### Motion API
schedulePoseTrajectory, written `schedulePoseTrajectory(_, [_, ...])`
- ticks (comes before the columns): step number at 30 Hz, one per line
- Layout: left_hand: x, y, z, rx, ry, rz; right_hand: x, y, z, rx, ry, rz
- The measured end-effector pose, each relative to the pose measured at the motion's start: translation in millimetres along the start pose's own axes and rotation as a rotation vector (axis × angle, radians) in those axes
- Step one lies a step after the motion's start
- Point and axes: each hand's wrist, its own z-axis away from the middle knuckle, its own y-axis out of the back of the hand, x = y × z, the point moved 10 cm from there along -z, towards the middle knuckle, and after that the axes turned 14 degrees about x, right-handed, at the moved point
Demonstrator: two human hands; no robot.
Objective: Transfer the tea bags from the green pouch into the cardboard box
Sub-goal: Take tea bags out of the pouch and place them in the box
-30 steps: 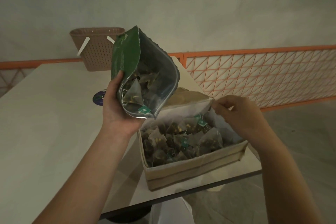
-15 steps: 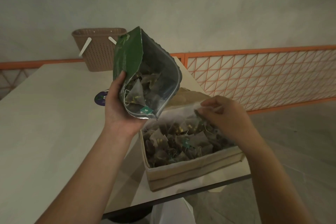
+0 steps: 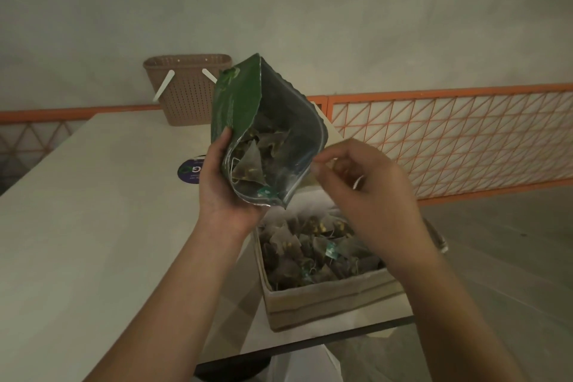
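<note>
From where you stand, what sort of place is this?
Hard to say for sure; probably a café or canteen seating area. A long pale table carries a round sticker and a woven basket, an orange lattice railing runs behind it, and the wall is bare.

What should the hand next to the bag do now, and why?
Probably reach into the pouch and pick out a tea bag. The left hand holds the pouch open above the box, tea bags remain inside it, and the right hand is at its mouth, seemingly holding nothing.
</note>
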Motion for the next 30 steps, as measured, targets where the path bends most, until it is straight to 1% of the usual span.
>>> schedulePoseTrajectory(2, [0,2,0,0.013,-0.011,-0.022,-16,-15,6,-0.039,0.052,0.055])
schedulePoseTrajectory(5, [2,4,1,0.045,-0.031,-0.032,-30,-35,8,-0.049,0.113,0.263])
schedulePoseTrajectory(8, [2,6,2,0.062,-0.050,-0.021,-40,-55,5,-0.094,0.161,0.444])
schedulePoseTrajectory(10, [4,9,1,0.073,-0.073,-0.042,-40,-63,2,-0.109,0.156,0.516])
schedulePoseTrajectory(13, [8,12,2,0.095,-0.092,-0.068,-40,-66,-2,-0.121,0.160,0.549])
schedulePoseTrajectory(16, [10,13,3,0.087,-0.071,-0.032,-40,-62,2,-0.089,0.200,0.484])
schedulePoseTrajectory(18, [11,14,4,0.085,-0.065,-0.011,-38,-52,3,-0.029,0.180,0.352])
schedulePoseTrajectory(22, [10,11,4,0.064,-0.040,-0.006,-16,-24,2,0.008,-0.012,-0.083])
schedulePoseTrajectory(24, [9,10,4,0.036,-0.027,0.014,-7,-3,1,0.058,-0.087,-0.236])
schedulePoseTrajectory(25, [9,8,4,0.023,-0.025,0.017,-2,7,0,0.088,-0.107,-0.275])
schedulePoseTrajectory(27, [9,7,3,0.013,-0.017,0.026,12,20,1,0.124,-0.140,-0.268])
schedulePoseTrajectory(28, [9,6,3,0.010,-0.012,0.032,21,23,3,0.121,-0.161,-0.239])
schedulePoseTrajectory(30, [8,7,2,0.008,-0.007,0.031,42,20,8,0.063,-0.217,-0.178])
